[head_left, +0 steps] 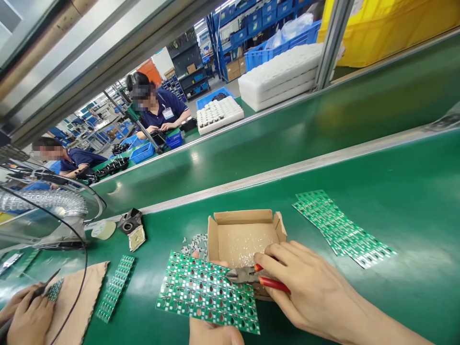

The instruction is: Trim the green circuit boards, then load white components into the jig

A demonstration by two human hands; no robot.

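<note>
A green circuit board panel (201, 292) with rows of round holes is gripped from below by my left hand (215, 334), fingers behind it and thumb at its near edge. My right hand (305, 282) is closed around red-handled cutting pliers (244, 274), whose jaws lie at the panel's upper right part. Whether the jaws are fully closed cannot be told. Under and behind the panel stands a shallow cardboard box (226, 235) with small shiny bits on its floor. A pile of small grey parts (196, 243) lies left of the box, partly hidden by the panel.
More green panels (338, 225) lie at right, and a smaller panel (115, 288) at left. Another person's hands (30, 311) work over a brown cloth (81, 302) at lower left. A black cable (81, 235) hangs nearby. Co-workers sit beyond the metal-edged ledge (233, 184).
</note>
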